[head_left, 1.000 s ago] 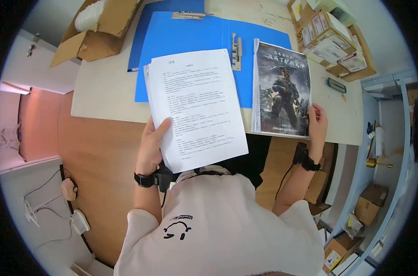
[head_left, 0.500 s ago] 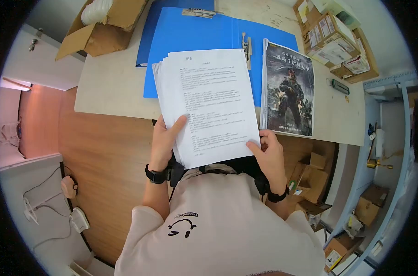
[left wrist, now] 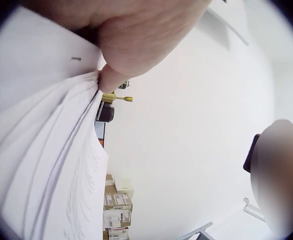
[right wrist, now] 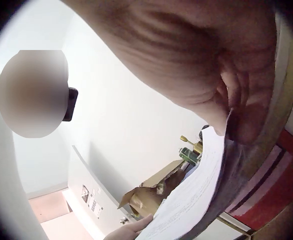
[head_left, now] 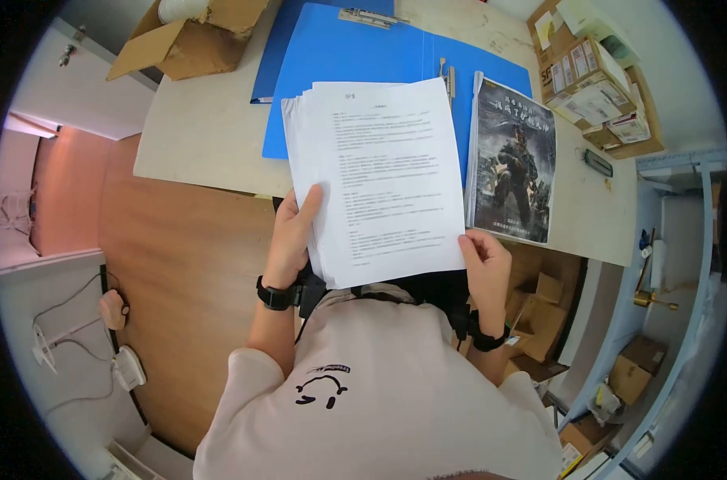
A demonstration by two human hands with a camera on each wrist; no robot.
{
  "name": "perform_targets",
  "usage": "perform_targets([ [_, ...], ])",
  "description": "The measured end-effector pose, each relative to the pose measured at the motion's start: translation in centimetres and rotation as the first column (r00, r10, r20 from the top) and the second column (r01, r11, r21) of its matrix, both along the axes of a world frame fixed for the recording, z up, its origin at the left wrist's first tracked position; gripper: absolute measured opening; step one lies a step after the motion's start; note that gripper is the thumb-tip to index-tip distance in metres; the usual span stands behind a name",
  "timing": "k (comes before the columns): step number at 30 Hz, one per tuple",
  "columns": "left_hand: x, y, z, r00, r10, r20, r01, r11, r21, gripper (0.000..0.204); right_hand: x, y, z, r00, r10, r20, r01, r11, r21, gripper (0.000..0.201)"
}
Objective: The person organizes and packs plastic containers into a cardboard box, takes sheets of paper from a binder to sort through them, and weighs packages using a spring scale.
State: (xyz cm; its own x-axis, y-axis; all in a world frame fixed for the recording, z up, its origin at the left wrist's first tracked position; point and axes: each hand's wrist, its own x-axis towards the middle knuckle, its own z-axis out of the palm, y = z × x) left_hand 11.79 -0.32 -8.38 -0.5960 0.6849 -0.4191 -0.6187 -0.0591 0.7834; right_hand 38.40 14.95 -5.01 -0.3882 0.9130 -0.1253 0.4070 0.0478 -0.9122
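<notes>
A stack of printed white sheets (head_left: pixel 399 184) is held up over the lap, its front page facing the head camera. My left hand (head_left: pixel 290 240) grips the stack's left edge, thumb on the front and fingers behind. Thumb and fingers of my right hand (head_left: pixel 487 268) pinch the lower right corner. In the left wrist view the sheets (left wrist: pixel 46 150) fan apart along that edge, and a staple (left wrist: pixel 76 59) shows. The right wrist view has the paper corner (right wrist: pixel 221 142) between thumb and fingers. Just right of the stack, a booklet with a dark soldier cover (head_left: pixel 511 160) lies on the table.
Blue clip folders (head_left: pixel 355 48) lie on the pale table (head_left: pixel 199 152) behind the stack. An open cardboard box (head_left: pixel 199 48) stands at the back left, parcel boxes (head_left: pixel 591 84) at the back right. A small dark green object (head_left: pixel 598 163) lies near the right edge.
My right hand has left the booklet's edge, moved left and taken the stack's lower right corner. The stack appears further right in view, and its top page now stands askew to the sheets beneath.
</notes>
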Motion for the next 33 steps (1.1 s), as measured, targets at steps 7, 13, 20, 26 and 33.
perform_targets([
  [7,0.2,0.4,0.4,0.999,0.001,-0.048,-0.004,0.998,-0.055,0.04,3.6,2.1,-0.7,0.978,-0.184,-0.104,0.181,0.983,-0.031,0.011],
  [13,0.4,0.4,0.6,0.997,0.016,-0.077,-0.021,0.997,-0.072,0.039,8.3,7.7,-0.6,0.913,-0.406,0.03,0.402,0.912,0.085,0.025],
  [20,0.7,0.6,1.2,1.0,-0.019,-0.024,0.018,0.999,-0.041,0.04,10.7,11.4,-1.3,0.872,-0.452,0.189,0.379,0.867,0.325,0.027],
  [26,1.0,-0.5,1.1,0.999,-0.036,0.021,0.038,0.996,-0.085,0.043,9.8,11.6,-0.4,0.864,-0.473,0.172,0.427,0.87,0.246,0.027],
  [33,1.5,-1.8,0.3,0.986,-0.048,0.159,0.062,0.994,-0.085,0.039,7.9,8.9,1.1,0.859,-0.444,0.255,0.198,0.747,0.635,0.026],
])
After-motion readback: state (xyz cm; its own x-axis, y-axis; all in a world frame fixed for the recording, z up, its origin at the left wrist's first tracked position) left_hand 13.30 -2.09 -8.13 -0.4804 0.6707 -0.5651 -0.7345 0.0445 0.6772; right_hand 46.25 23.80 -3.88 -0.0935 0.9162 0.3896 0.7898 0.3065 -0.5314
